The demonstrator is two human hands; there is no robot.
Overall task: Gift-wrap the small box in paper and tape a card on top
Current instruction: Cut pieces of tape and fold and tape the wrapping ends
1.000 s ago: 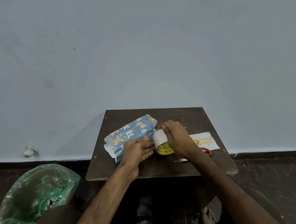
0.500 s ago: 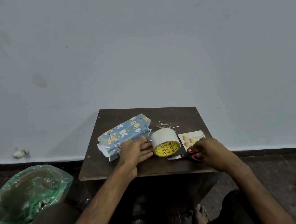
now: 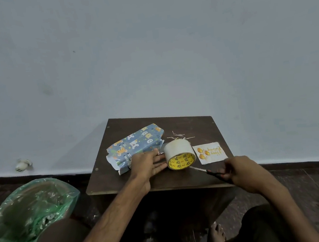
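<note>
Dark scissors [image 3: 216, 174] are gripped in the right hand [image 3: 243, 173] at the worktop's [image 3: 121, 183] near right edge, perhaps touching a strip [image 3: 198, 169] off the tape [image 3: 179, 152]. The left hand [image 3: 149, 164], fingers [image 3: 160, 162] straight, rests against the wrapped box [image 3: 135, 144], left of centre. The card [image 3: 214, 155] lies by the right edge.

Wrapped box [image 3: 135, 144]: printed paper, slight sheen, creased at near-left end.
Tape roll [image 3: 178, 149]: smooth pale plastic tape; core yellow printed cardboard.
Card [image 3: 212, 152]: white paper, matt.
Table [image 3: 194, 123]: dark wood-look top, matt, smooth.
Scissors [image 3: 214, 174]: dark blades, material unclear.
Bin liner [image 3: 26, 207], near left: thin green plastic, translucent, crinkled, shiny.
Wall [image 3: 148, 53]: matt paint.
</note>
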